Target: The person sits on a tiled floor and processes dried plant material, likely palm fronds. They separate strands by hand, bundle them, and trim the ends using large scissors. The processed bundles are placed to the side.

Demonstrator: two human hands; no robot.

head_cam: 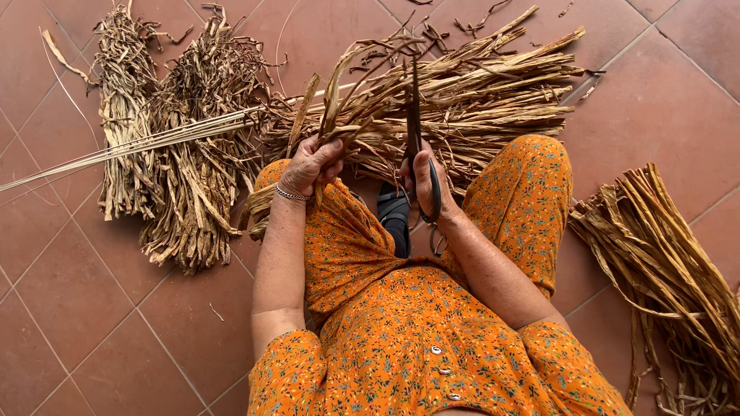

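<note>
Two hands work close together above the lap: the left hand (312, 164) is clamped around a small bunch of dry, tan, ribbon-like plant strips (348, 108), and the right hand (425, 181) is closed through the loops of long dark metal scissors (415, 123), blades pointing up and away into the strips. The gripped bunch rises from the left fist and fans out over a big heap of the same dried strips (493, 92) lying across the terracotta tile floor (663, 100) just past the knees. To cut well, I judge the fist should keep the strips taut and gathered, with the blades meeting them just above the fingers but clear of the thumb. A neat snip needs the bunch thin enough for the blades to close fully. Darker curled bundles (185, 154) lie at the left, another loose pile (663, 262) at the right
</note>
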